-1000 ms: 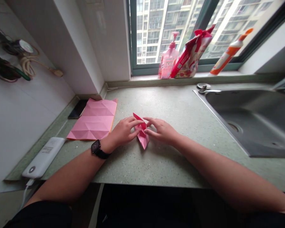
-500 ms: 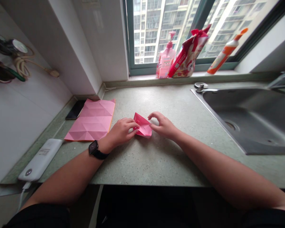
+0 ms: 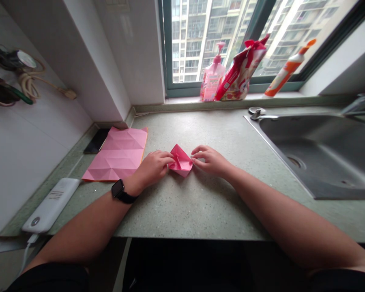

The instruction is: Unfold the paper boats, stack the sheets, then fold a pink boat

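A small folded pink paper (image 3: 181, 163), open at the top like a shallow box, rests on the speckled counter (image 3: 182, 207). At its left corner my left hand (image 3: 156, 166), with a black watch on the wrist, pinches the paper between thumb and fingers. My right hand (image 3: 209, 161) is at the right corner, its thumb and a fingertip closed on the edge while the other fingers curl above. A creased pink sheet (image 3: 118, 154) lies flat to the left, with an orange edge showing beneath it.
A dark phone (image 3: 96, 141) lies partly under the sheet, and a white power bank (image 3: 51, 206) with a cable is at front left. The steel sink (image 3: 328, 154) is at right. A pump bottle (image 3: 212, 81), red bag (image 3: 241, 73) and orange-white bottle (image 3: 284, 75) stand along the windowsill.
The folded paper has turned and shifted slightly left, with a corner now toward me. My left hand has drawn back a little from its inside to the left corner.
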The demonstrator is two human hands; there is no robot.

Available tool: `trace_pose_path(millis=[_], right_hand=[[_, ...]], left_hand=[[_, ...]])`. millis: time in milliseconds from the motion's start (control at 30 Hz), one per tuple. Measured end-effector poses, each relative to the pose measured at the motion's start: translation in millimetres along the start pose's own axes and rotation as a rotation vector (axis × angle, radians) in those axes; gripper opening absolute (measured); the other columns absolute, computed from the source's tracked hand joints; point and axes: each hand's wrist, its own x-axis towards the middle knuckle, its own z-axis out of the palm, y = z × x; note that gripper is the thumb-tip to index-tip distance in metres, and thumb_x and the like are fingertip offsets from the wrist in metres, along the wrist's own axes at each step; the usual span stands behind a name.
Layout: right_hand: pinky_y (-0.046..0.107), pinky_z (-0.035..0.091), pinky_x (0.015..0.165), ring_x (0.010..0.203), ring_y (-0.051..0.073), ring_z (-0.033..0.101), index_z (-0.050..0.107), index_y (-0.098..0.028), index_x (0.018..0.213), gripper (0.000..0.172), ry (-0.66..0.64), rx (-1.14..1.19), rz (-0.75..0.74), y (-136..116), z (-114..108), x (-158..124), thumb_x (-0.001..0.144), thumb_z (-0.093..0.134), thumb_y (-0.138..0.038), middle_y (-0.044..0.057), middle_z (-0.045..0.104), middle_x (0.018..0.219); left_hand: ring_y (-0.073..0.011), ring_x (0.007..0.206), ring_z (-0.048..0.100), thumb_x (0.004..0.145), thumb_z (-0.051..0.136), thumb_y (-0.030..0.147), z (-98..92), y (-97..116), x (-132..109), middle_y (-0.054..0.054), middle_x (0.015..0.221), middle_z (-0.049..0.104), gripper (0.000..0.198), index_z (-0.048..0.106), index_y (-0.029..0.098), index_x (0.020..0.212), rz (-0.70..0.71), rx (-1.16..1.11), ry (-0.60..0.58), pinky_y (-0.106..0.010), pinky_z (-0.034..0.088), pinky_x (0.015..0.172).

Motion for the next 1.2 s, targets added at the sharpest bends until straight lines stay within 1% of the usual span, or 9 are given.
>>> trace_pose_path(millis=[167,300,433,533,633,767,933,1067,1200], right_hand=[[0.05,0.058,0.104,0.108,0.027,0.074,0.087,-0.03,0.097,0.016,-0.015,-0.05,-0.043,0.9,-1.0,-0.3,0.098,0.073,-0.023,0.009,0.078,0.116],[0.052,0.057,0.104,0.11,0.028,0.073,0.086,-0.029,0.096,0.014,-0.015,-0.111,-0.076,-1.6,-2.3,-1.1,0.098,0.074,-0.022,0.009,0.079,0.118],[0.052,0.056,0.105,0.112,0.028,0.072,0.086,-0.029,0.095,0.014,-0.013,-0.127,-0.082,-3.2,-2.0,-1.5,0.099,0.074,-0.023,0.009,0.079,0.119],[0.052,0.056,0.105,0.112,0.028,0.072,0.086,-0.029,0.095,0.013,-0.013,-0.125,-0.078,-3.3,-1.3,-1.4,0.099,0.075,-0.023,0.009,0.079,0.119],[0.051,0.056,0.105,0.111,0.028,0.072,0.086,-0.028,0.096,0.013,-0.015,-0.125,-0.082,-3.6,-1.4,-1.2,0.099,0.074,-0.023,0.01,0.079,0.118],[0.05,0.055,0.104,0.11,0.027,0.072,0.086,-0.027,0.096,0.014,-0.011,-0.125,-0.078,-4.6,-1.7,-1.2,0.1,0.073,-0.022,0.01,0.079,0.118],[0.051,0.056,0.103,0.11,0.028,0.072,0.086,-0.027,0.096,0.014,0.0,-0.114,-0.088,-4.2,-0.9,-1.5,0.1,0.073,-0.023,0.01,0.079,0.117],[0.051,0.056,0.102,0.109,0.027,0.072,0.086,-0.029,0.095,0.014,0.001,-0.112,-0.094,-3.0,-0.6,-1.5,0.1,0.073,-0.023,0.009,0.079,0.117],[0.05,0.056,0.103,0.109,0.027,0.071,0.086,-0.03,0.096,0.015,-0.001,-0.115,-0.092,-2.3,-0.5,-1.5,0.1,0.073,-0.023,0.008,0.079,0.117]], left_hand=[[-0.0265,0.112,0.071,0.088,0.067,-0.004,0.7,-6.9,-2.6,-0.006,0.127,0.08,0.037,0.086,0.025,0.102,0.018,0.096,-0.084,-0.045,0.057,0.102],[-0.0273,0.111,0.07,0.09,0.068,0.0,-0.7,-4.8,-2.6,-0.006,0.13,0.08,0.034,0.085,0.024,0.104,0.03,0.097,-0.102,-0.046,0.056,0.101],[-0.0254,0.109,0.071,0.096,0.064,0.004,-2.5,0.6,-0.9,-0.006,0.123,0.082,0.032,0.083,0.023,0.115,0.015,0.042,-0.097,-0.043,0.055,0.101],[-0.0254,0.104,0.072,0.103,0.063,0.012,-3.9,4.2,0.3,-0.008,0.116,0.083,0.031,0.08,0.021,0.126,-0.019,0.029,-0.101,-0.041,0.056,0.096],[-0.0253,0.1,0.071,0.105,0.062,0.016,-4.8,6.1,1.1,-0.008,0.116,0.082,0.035,0.076,0.022,0.136,-0.021,0.025,-0.101,-0.04,0.056,0.091],[-0.0247,0.099,0.071,0.105,0.061,0.015,-4.3,6.1,1.2,-0.008,0.115,0.082,0.042,0.073,0.024,0.144,-0.012,0.021,-0.108,-0.04,0.055,0.09],[-0.0231,0.098,0.069,0.102,0.062,0.011,-0.2,4.8,0.8,-0.008,0.115,0.078,0.042,0.077,0.027,0.138,-0.003,0.033,-0.112,-0.037,0.055,0.089],[-0.0219,0.096,0.067,0.097,0.058,0.003,3.8,5.6,1.0,-0.006,0.109,0.075,0.057,0.074,0.033,0.144,-0.009,0.061,-0.119,-0.036,0.054,0.089],[-0.0221,0.095,0.066,0.097,0.056,0.003,5.3,7.9,1.2,-0.005,0.106,0.073,0.058,0.075,0.033,0.143,-0.014,0.066,-0.13,-0.036,0.054,0.088]])
